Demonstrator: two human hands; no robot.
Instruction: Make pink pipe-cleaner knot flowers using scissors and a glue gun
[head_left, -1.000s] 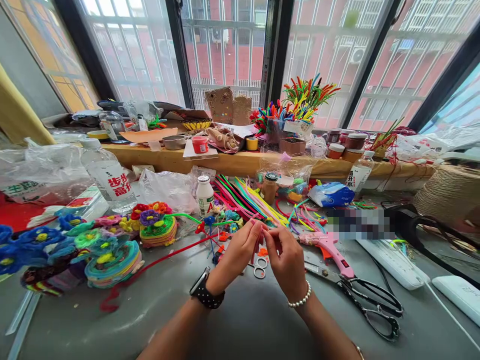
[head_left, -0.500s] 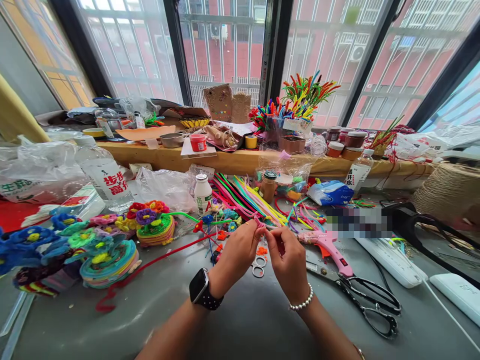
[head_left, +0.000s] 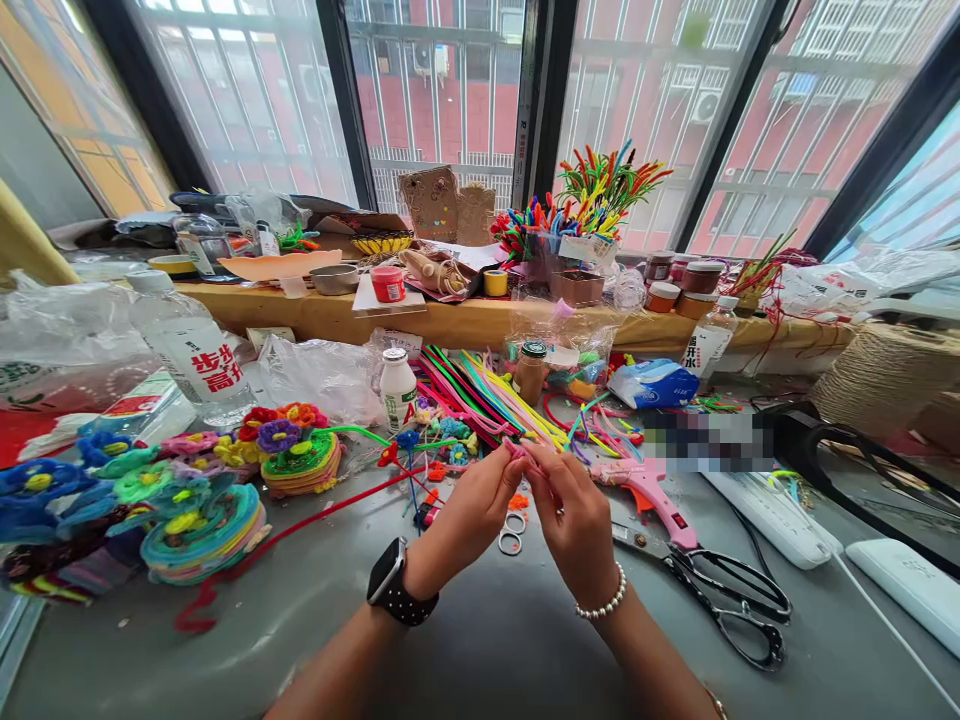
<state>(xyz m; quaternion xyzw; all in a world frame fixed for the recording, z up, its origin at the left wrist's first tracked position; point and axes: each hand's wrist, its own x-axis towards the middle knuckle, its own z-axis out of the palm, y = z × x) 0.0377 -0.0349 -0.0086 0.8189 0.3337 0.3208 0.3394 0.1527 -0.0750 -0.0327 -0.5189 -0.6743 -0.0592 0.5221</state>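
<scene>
Between the fingertips of both hands is a small pink piece of pipe cleaner (head_left: 514, 449), mostly covered by the fingers. My left hand (head_left: 474, 512), with a black watch above it, pinches this piece from the left. From the right, my right hand (head_left: 576, 515), wearing a beaded bracelet, has its fingers closed on it too. Just below the fingers lie the ring handles of small scissors (head_left: 511, 542) and some orange bits (head_left: 519, 503). A pink glue gun (head_left: 661, 500) and large black-handled scissors (head_left: 727, 590) rest right of my right hand.
Pipe-cleaner flowers (head_left: 184, 500) crowd the left, with a long red pipe cleaner (head_left: 315, 518) trailing from them. Loose pipe cleaners (head_left: 480, 395), a white bottle (head_left: 397, 388) and a brown jar (head_left: 530, 375) stand behind my hands. A power strip (head_left: 772, 520) and twine spool (head_left: 874, 385) are right.
My right fingers have moved up and in against the pink piece, closer to my left fingertips. The whole view has shifted slightly, so things on the table appear further left.
</scene>
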